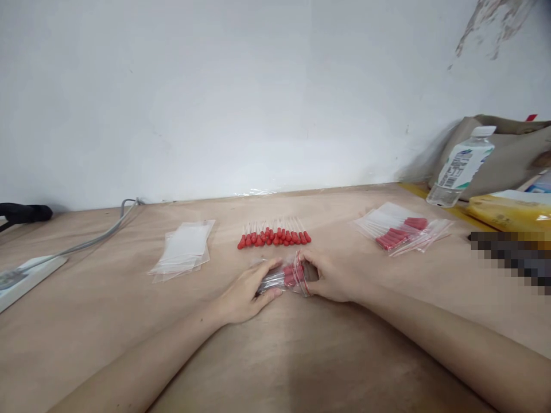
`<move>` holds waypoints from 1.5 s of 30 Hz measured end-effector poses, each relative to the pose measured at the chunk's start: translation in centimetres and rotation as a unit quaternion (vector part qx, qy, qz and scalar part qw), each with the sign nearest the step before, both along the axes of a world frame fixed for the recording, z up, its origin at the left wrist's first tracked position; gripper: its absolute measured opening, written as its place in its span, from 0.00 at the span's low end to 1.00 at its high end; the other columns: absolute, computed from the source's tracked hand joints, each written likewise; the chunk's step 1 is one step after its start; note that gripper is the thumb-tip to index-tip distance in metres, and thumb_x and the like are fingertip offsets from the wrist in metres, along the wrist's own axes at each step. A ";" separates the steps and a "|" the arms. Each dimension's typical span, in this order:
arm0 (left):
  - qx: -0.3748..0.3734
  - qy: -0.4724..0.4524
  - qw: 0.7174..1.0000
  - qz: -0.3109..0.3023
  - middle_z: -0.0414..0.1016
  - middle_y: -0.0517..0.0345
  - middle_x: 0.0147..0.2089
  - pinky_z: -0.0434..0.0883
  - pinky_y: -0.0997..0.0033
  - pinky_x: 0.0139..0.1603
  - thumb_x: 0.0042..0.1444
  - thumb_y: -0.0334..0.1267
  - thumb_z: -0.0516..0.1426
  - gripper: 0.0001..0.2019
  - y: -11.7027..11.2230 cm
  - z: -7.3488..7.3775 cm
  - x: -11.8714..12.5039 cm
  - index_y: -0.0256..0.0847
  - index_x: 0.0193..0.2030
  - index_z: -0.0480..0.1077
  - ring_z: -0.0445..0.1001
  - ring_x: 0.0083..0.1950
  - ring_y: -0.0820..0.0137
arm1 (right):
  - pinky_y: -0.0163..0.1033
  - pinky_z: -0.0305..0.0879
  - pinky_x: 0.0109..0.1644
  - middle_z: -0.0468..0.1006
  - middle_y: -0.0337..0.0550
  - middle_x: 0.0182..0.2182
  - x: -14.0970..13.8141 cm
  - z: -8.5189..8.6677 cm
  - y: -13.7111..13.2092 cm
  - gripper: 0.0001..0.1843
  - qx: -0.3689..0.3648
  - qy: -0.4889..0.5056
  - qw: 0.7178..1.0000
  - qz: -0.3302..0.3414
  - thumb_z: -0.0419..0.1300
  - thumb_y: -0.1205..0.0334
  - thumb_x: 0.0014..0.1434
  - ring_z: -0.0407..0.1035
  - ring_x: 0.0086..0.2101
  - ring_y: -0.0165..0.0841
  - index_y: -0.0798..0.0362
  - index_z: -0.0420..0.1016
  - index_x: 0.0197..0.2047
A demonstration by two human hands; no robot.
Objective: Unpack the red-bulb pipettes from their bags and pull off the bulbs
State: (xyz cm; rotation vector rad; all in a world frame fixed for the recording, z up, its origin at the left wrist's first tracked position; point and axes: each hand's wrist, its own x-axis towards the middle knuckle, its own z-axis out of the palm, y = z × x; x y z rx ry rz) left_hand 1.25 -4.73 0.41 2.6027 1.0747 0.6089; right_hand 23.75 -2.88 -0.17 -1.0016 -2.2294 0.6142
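My left hand (pixel 246 293) and my right hand (pixel 333 276) both grip a small clear zip bag (pixel 284 276) holding several red-bulbed droppers, low over the wooden table (pixel 275 355). The left fingers pinch the bag's left end, the right fingers close on its red-striped mouth. Just beyond lies a row of several loose droppers (pixel 274 234) with red bulbs. A stack of empty clear bags (pixel 184 249) lies to the left. Filled bags (pixel 401 232) are piled to the right.
A white power strip (pixel 26 276) with a grey cable (pixel 97 237) sits at the left edge. At the back right stand a water bottle (pixel 462 166), a brown bag (pixel 510 154) and a yellow packet (pixel 510 211). A white wall rises behind the table.
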 end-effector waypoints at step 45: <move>-0.018 0.118 0.993 0.015 0.48 0.53 0.66 0.50 0.55 0.63 0.61 0.49 0.42 0.28 -0.1 0.1 0.2 0.41 0.65 0.41 0.46 0.66 0.63 | 0.28 0.65 0.27 0.74 0.41 0.35 0.7 -0.6 0.5 0.23 -0.354 0.205 0.911 0.052 0.66 0.55 0.42 0.68 0.31 0.26 0.52 0.69 0.42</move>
